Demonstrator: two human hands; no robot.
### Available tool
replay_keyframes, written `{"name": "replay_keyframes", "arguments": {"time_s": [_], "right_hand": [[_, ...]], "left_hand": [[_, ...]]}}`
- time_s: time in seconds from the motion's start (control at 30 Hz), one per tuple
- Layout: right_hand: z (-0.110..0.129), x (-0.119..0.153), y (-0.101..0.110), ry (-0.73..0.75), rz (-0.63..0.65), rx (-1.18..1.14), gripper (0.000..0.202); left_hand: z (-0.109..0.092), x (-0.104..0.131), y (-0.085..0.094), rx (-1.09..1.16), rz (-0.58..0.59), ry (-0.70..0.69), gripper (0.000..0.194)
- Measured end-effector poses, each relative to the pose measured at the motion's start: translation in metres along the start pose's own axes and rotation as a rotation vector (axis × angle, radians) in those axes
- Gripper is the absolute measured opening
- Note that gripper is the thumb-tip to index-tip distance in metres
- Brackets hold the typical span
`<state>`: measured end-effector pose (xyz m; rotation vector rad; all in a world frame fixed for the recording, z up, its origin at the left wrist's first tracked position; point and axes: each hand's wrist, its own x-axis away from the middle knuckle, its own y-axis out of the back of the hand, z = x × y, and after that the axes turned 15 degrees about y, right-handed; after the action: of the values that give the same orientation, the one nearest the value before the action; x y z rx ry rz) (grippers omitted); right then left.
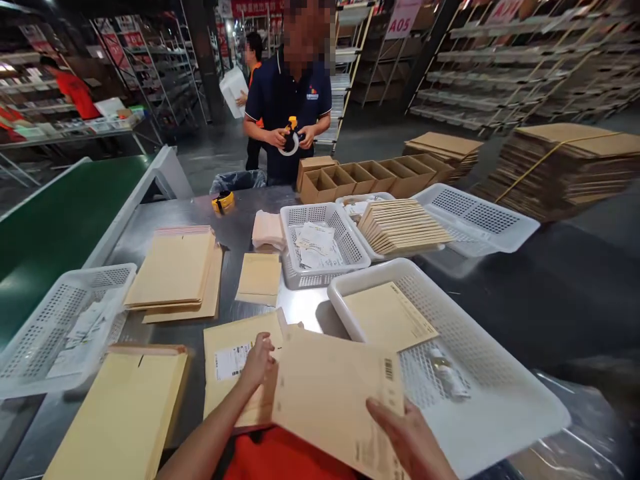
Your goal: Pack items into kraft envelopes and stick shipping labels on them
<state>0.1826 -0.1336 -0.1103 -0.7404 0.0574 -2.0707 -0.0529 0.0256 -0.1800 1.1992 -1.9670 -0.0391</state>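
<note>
My right hand (407, 433) grips a flat tan barcoded packet (335, 387) by its right side, thumb on top. The packet is tilted, and its printed face shows. My left hand (259, 360) is over a yellow padded envelope (217, 340) with a white shipping label (231, 362). The left fingers are loosely curled and a little apart, with nothing visible in them. Part of the envelope is hidden under the tan packet. In the large white basket (480, 333) to the right lie a similar tan packet (387, 313) and a small clear-wrapped item (447, 373).
Padded-envelope stacks (173, 267) (115, 413) and a basket of papers (113, 283) are at left. Beyond are another paper basket (325, 275), a row of tan packets (407, 223) and cardboard boxes (360, 180). A co-worker (270, 87) across the table holds a tape roll (289, 143).
</note>
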Motion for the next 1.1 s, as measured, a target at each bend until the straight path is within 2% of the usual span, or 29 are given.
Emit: {"name": "replay_keyframes", "arguments": {"time_s": [0.07,0.13,0.23,0.33,0.47,0.57,0.7,0.83,0.93,1.03,1.1], "right_hand": [[0.016,-0.011,0.013,0.044,-0.141,0.086,0.051],[0.029,-0.020,0.017,0.070,-0.189,0.160,0.050],[0.036,-0.033,0.010,0.087,-0.079,0.238,0.047],[0.030,-0.051,-0.004,0.104,0.057,0.293,0.040],[0.021,-0.080,-0.020,0.137,0.183,0.395,0.030],[0.021,-0.100,-0.034,0.092,0.312,0.454,0.030],[0.023,-0.127,-0.057,-0.003,0.390,0.557,0.031],[0.018,-0.147,-0.074,0.007,0.497,0.559,0.035],[0.016,-0.149,-0.076,0.015,0.548,0.509,0.036],[0.010,-0.143,-0.071,-0.006,0.523,0.507,0.039],[-0.003,-0.137,-0.065,-0.003,0.481,0.538,0.043]], "left_hand": [[0.007,-0.024,-0.013,-0.195,0.028,-0.041,0.033],[0.011,-0.042,-0.024,-0.360,0.083,-0.093,0.028],[0.010,-0.058,-0.036,-0.557,0.133,-0.135,0.034],[0.009,-0.063,-0.039,-0.703,0.121,-0.163,0.030],[0.017,-0.048,-0.020,-0.830,0.135,-0.305,0.031],[0.027,-0.028,0.001,-0.900,0.159,-0.443,0.030],[0.034,-0.008,0.016,-0.988,0.156,-0.559,0.026],[0.034,0.007,0.020,-1.076,0.149,-0.639,0.017],[0.035,0.015,0.020,-1.156,0.174,-0.673,0.017],[0.036,0.016,0.012,-1.241,0.237,-0.676,0.017],[0.034,0.012,0.002,-1.273,0.295,-0.646,0.015]]}}
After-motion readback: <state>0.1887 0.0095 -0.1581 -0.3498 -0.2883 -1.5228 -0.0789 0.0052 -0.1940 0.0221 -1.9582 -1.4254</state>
